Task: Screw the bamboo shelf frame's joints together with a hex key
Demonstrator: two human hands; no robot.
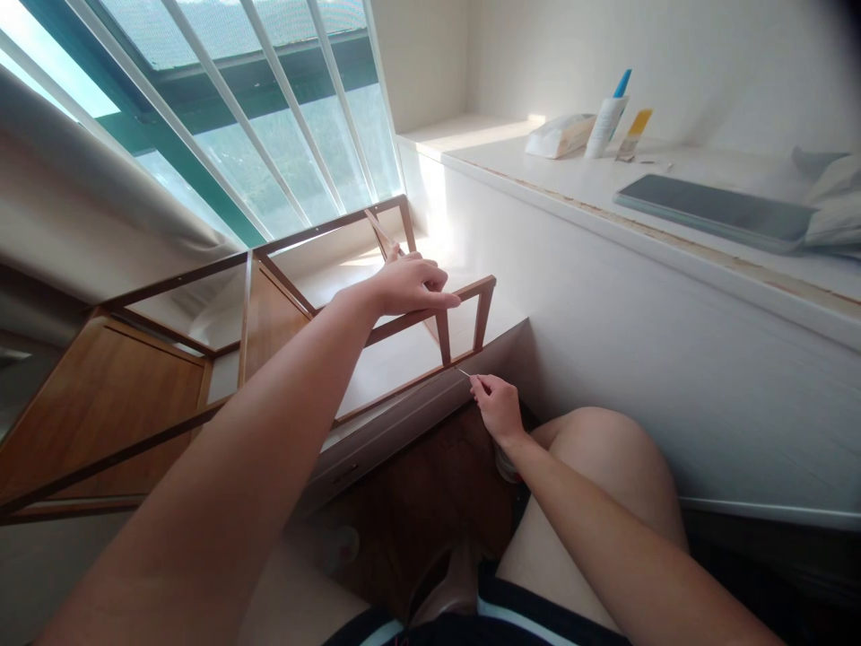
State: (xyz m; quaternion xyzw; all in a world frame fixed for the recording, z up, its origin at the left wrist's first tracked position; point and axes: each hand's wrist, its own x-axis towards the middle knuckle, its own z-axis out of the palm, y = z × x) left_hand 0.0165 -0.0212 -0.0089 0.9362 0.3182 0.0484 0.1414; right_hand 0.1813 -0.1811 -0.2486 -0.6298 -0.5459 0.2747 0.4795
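A brown wooden shelf frame (484,314), with wooden panels at its left part, lies on its side on a white ledge below the window. My left hand (410,283) is closed over an upper bar near its right end, thumb lying along the wood. Below and to the right, my right hand (498,404) pinches a thin metal tool (463,371) that looks like a hex key. Its tip meets the lower bar, near the foot of an upright. Most of the tool is hidden in my fingers.
On the white counter (471,157) at right are a tissue pack (560,136), a white bottle with a blue tip (605,127), a yellow-topped item (636,130) and a phone (717,211). A barred window (289,117) and curtain (100,170) are at left. My bent knee (605,458) is below the counter.
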